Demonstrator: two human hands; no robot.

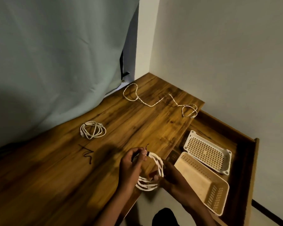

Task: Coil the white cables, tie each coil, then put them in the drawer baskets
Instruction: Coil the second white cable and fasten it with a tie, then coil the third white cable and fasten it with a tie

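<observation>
Both hands grip one white coil (151, 170) over the bench (55, 185) edge: left hand (131, 165) fingers curled round its tied top, right hand (171, 180) pinching its lower side.

Three white cables are counted: one tied coil (93, 132), one loose cable (160, 99), one held coil (153, 172). Two baskets (207, 151) (201, 180) are counted. Loose black ties (87, 154): two, possibly.

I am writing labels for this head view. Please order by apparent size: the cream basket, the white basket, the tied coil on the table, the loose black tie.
1. cream basket, though it is nearest the camera.
2. white basket, though it lies farther away.
3. tied coil.
4. loose black tie.
</observation>
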